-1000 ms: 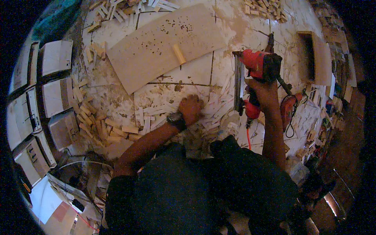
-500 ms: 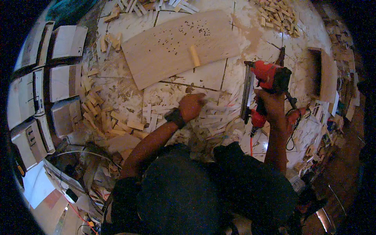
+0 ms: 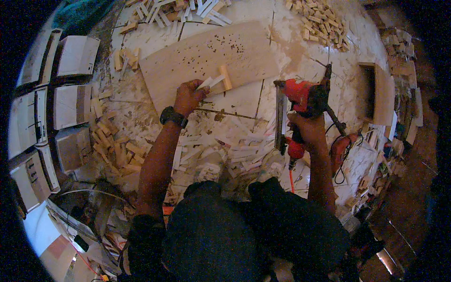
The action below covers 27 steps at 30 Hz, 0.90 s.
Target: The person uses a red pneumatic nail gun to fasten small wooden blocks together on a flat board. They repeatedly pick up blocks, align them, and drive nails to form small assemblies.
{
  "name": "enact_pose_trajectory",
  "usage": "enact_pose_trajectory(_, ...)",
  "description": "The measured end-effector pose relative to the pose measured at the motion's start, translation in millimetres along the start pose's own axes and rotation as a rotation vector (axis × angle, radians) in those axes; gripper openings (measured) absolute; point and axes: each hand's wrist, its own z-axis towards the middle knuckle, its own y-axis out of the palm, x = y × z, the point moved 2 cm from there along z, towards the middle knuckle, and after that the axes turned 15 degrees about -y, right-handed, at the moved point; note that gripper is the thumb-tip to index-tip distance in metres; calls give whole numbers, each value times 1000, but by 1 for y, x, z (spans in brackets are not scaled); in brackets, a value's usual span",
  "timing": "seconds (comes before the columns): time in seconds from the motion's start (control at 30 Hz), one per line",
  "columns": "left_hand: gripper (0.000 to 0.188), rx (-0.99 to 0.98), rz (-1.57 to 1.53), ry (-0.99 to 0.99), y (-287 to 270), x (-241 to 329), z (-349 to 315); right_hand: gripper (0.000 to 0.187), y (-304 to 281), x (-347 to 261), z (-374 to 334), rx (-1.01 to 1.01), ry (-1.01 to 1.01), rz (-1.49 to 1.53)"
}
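My left hand (image 3: 190,97), with a dark watch on its wrist, is closed on pale wooden strips (image 3: 215,81) over the lower edge of a broad wooden board (image 3: 171,63). The far ends of the strips reach a small yellowish wood block (image 3: 226,77) lying on that board; whether they touch it I cannot tell. Dark specks are scattered across the board's upper part. On the right, my right hand (image 3: 310,129) grips a red and black nail gun (image 3: 300,95) by its handle. Its long magazine points down the left side, and an orange hose (image 3: 291,181) hangs from it.
Wood blocks are heaped at the far right (image 3: 324,23) and loose blocks (image 3: 124,152) lie at left. Pale strips (image 3: 211,10) are piled at the back. Cartons (image 3: 73,105) line the left side. A red corded tool (image 3: 343,149) and an open wooden box (image 3: 378,91) are at right.
My left hand has moved up and left from the strips on the floor to the board, and now holds pale strips. The nail gun stays in my right hand; the whole view has shifted slightly.
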Motion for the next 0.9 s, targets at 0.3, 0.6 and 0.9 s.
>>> enact_pose_trajectory(0.3, 33, 58, 223, 286, -6, 2, 37, 25, 33, -4, 16, -217, -144, -149)
enact_pose_trajectory(0.6, 34, 65, 454, 261, -14, 8, 45, 25, 86, -22, 27, -348, -269, -212)
enact_pose_trajectory(0.9, 35, -23, 357, 129, -14, 11, 40, 27, 109, -9, 33, -363, -214, -216)
